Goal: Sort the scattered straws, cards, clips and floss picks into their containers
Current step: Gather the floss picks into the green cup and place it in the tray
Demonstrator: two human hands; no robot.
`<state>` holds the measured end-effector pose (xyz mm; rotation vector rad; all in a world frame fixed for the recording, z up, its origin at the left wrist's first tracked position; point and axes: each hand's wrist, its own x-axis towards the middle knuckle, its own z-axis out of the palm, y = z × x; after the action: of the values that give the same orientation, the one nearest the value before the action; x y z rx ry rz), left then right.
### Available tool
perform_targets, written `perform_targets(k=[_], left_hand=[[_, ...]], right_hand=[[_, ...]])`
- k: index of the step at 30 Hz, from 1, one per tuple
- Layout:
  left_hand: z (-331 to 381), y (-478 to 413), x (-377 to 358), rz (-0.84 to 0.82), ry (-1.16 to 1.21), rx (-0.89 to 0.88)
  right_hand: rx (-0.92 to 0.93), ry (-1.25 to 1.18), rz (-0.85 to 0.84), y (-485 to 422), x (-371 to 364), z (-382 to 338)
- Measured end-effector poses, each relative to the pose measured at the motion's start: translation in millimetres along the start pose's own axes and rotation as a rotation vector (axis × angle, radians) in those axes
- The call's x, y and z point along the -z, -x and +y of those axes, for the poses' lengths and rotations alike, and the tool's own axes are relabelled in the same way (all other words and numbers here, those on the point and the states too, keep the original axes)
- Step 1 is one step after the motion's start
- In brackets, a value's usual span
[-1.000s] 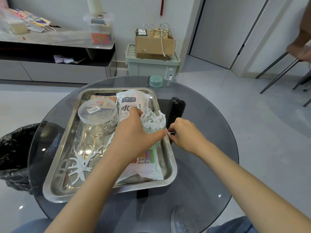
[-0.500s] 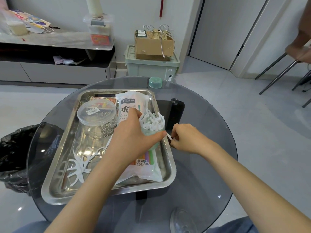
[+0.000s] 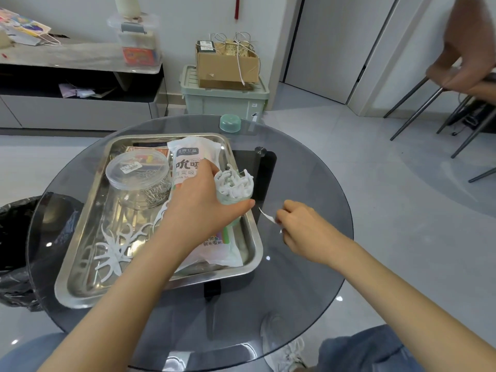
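Bare glass surface (image 3: 303,277) lay open right of the tray (image 3: 214,277); inside it, the straw bag (image 3: 193,151), clip tub (image 3: 137,170) and loose floss picks (image 3: 115,251) crowded the bottom

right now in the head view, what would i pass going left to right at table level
black bin bag -> clear tub of clips -> cup of floss picks -> single floss pick -> right hand

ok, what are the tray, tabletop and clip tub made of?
Tray: likely stainless steel, polished; it mirrors the floss picks lying in it.
Tabletop: smoky tinted glass, glossy; a shoe shows through.
Clip tub: probably clear plastic; paper clips visible through its wall.
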<state>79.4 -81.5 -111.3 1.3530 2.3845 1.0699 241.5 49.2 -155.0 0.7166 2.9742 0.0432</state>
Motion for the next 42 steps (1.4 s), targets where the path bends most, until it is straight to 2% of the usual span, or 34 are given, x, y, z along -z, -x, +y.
perform_targets(k=[6, 13, 19, 23, 28, 32, 37, 39, 42], left_hand=[[5.5, 3.0, -1.8, -0.044, -0.011, -0.007], [7.0, 7.7, -12.7, -0.118, 0.025, -0.012], [6.4, 17.9, -20.6, -0.095, 0.168, -0.033], [2.0, 28.4, -25.2, -0.093, 0.188, -0.065], [-0.7, 36.0, -23.2, -0.083, 0.209, -0.115], [-2.7, 43.6, -15.3, -0.040, 0.180, -0.155], [-9.9, 53.8, 6.6, 0.054, 0.146, -0.167], [-17.0, 57.7, 18.1, 0.103, 0.120, -0.162], [-31.0, 64.5, 36.8, 0.160, 0.105, -0.097]], right_hand=[[0.132, -0.062, 0.113, 83.6, -11.9, -9.2], [0.161, -0.166, 0.005, 125.3, -16.4, -7.8], [0.228, -0.039, 0.281, 145.8, -26.8, -7.2], [0.275, -0.005, 0.368, 150.7, -18.2, -1.0], [0.011, -0.547, 0.601, 121.7, 48.3, -5.6], [0.057, -0.581, 0.536, 85.8, 88.6, -36.9], [0.158, -0.359, 0.407, 41.3, 111.0, -72.8], [0.196, -0.415, 0.383, 25.5, 116.6, -88.5], [0.235, -0.620, 0.467, 5.9, 119.1, -113.6]])
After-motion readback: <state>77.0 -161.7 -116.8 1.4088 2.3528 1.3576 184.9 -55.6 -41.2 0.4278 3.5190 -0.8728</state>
